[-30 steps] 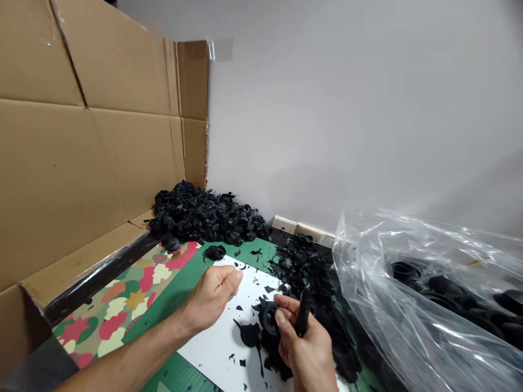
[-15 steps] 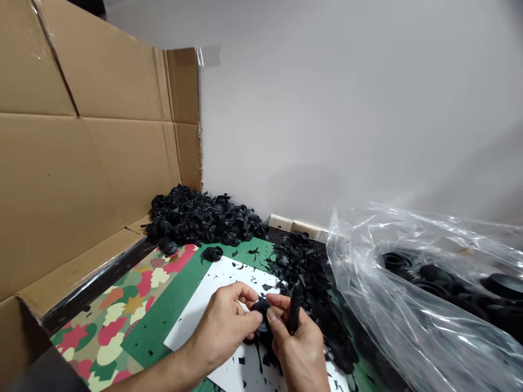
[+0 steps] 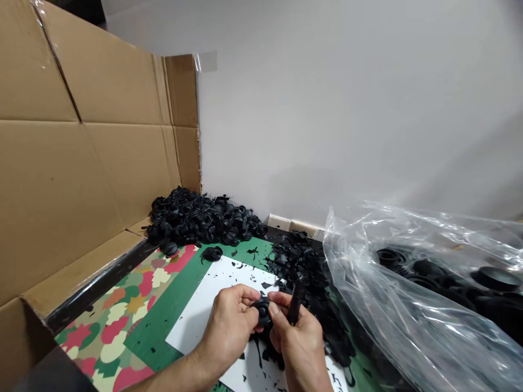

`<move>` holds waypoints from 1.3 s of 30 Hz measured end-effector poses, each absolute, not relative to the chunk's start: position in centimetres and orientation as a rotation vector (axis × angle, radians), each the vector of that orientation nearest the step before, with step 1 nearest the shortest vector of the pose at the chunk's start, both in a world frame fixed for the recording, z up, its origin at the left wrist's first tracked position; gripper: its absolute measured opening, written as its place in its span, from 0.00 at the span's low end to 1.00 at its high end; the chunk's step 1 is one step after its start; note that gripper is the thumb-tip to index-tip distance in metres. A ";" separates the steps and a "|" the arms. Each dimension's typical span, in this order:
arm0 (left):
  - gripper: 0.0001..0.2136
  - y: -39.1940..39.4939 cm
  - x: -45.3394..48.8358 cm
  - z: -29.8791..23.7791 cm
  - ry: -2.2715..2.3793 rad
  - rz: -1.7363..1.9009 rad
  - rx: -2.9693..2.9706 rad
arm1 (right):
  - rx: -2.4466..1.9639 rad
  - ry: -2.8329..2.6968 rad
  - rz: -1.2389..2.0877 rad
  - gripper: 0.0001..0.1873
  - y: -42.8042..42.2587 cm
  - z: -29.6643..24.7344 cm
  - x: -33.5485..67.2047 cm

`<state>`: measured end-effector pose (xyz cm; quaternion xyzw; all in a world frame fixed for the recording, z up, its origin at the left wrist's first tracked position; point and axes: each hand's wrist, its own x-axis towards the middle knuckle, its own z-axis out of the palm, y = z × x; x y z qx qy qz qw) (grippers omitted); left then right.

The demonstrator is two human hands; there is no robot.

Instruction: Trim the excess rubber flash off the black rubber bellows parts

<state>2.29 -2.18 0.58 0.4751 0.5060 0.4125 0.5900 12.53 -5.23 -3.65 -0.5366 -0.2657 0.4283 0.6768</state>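
A small round black rubber part (image 3: 262, 311) with ring-like ridges is held over the white sheet (image 3: 196, 318). My left hand (image 3: 232, 316) pinches its left side between thumb and fingers. On the other side, the thumb and index finger of my right hand (image 3: 296, 332) grip the same part. A dark, slim handled tool (image 3: 295, 302) stands up between the fingers of my right hand; its lower end is hidden, so its kind does not show. Black scraps lie on the sheet beneath both hands.
A heap of black rubber parts (image 3: 200, 218) lies against the cardboard wall (image 3: 102, 163). Black trimmings (image 3: 300, 261) are piled right of the sheet. A clear plastic bag (image 3: 368, 305) with black round parts stands at right. One part (image 3: 212, 253) sits alone on the green surface (image 3: 163, 305).
The rubber part has turned in my fingers, so its ringed face now shows more. Both hands keep their hold and have barely moved. The view has shifted slightly.
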 end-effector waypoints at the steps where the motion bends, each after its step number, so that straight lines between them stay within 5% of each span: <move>1: 0.09 -2.2 2.2 0.7 1.208 0.947 1.107 | -1.205 -0.575 0.985 0.12 -5.2 -3.6 12.5; 26: 0.14 -2.1 0.8 2.1 1.018 0.901 1.081 | -1.107 -0.440 1.190 0.21 -5.3 -2.0 13.1; 39: 0.06 -2.9 -0.5 1.1 1.063 1.134 2.084 | -1.048 -0.363 1.284 0.21 -5.5 -1.7 13.1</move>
